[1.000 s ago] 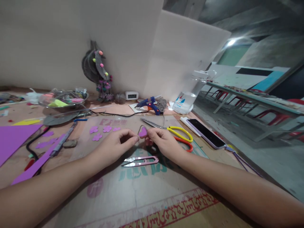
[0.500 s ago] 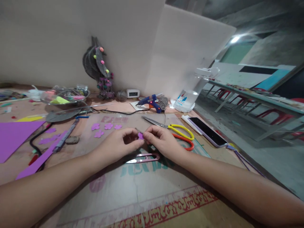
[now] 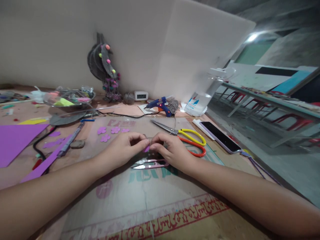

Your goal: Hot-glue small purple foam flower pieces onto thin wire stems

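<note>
My left hand (image 3: pixel 126 148) and my right hand (image 3: pixel 173 150) meet at the middle of the table, fingertips nearly touching. Between them is a small purple piece (image 3: pixel 147 149), pinched by my left thumb and finger. My right fingers are closed right beside it; what they grip is too small to make out. Pink thread snips (image 3: pixel 150 164) lie just below the hands. Scissors (image 3: pixel 192 139) with yellow and orange handles lie behind my right hand. Several purple flower cutouts (image 3: pixel 115 130) rest beyond my left hand.
A blue glue gun (image 3: pixel 161 106) with its cord, a clock (image 3: pixel 141 96) and a clear jug (image 3: pixel 197 100) stand at the back. A phone (image 3: pixel 220 136) lies right. Purple sheets (image 3: pixel 18 140), a pen (image 3: pixel 71 140) and a tray of supplies (image 3: pixel 70 105) are left.
The fingertips have shifted slightly around the purple piece, which now sits at the left fingertips and shows less. The view has moved a little.
</note>
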`<state>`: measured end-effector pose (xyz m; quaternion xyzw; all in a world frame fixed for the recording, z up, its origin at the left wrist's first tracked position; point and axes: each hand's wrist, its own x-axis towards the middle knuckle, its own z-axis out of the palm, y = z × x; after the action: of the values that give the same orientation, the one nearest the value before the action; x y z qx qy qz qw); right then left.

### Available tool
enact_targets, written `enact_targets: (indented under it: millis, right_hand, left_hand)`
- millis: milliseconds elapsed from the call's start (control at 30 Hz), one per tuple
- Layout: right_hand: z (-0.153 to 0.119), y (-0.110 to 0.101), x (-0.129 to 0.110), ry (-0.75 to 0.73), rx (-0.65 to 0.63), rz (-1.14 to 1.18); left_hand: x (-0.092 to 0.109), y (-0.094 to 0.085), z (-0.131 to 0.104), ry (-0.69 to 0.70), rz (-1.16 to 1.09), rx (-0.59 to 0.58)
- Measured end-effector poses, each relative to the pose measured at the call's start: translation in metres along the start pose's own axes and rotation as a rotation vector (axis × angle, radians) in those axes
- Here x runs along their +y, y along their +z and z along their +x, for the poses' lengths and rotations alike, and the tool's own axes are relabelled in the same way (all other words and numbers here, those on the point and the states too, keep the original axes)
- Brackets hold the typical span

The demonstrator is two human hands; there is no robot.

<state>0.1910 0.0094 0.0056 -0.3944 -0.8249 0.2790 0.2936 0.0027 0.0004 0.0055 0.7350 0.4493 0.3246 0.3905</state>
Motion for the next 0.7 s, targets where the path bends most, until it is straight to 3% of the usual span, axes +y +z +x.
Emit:
enact_targets:
  millis: [133,367,500,700]
  right_hand:
    - [0.0002,-0.0037,-0.002,-0.005,-0.014,0.066]
    - [0.0023,-0.004,-0.0084,0.186,0.002,0.134]
    - [0.0022,-0.002,-0.0062,0.216,-0.028,0.203]
    - [0.0036,-0.0038,-0.0054,0.221,0.049,0.257]
  left_hand:
    - [0.0009,0.0004,0.0001,-0.024,-0.05,0.03]
    - [0.003,-0.001,-0.0003,-0.058,-0.097,0.084]
    - [0.0011,-0.0013,0.0007,-0.061,-0.112,0.083]
    - [-0.0003,0.0015,0.0008,-0.072,-0.149,0.068]
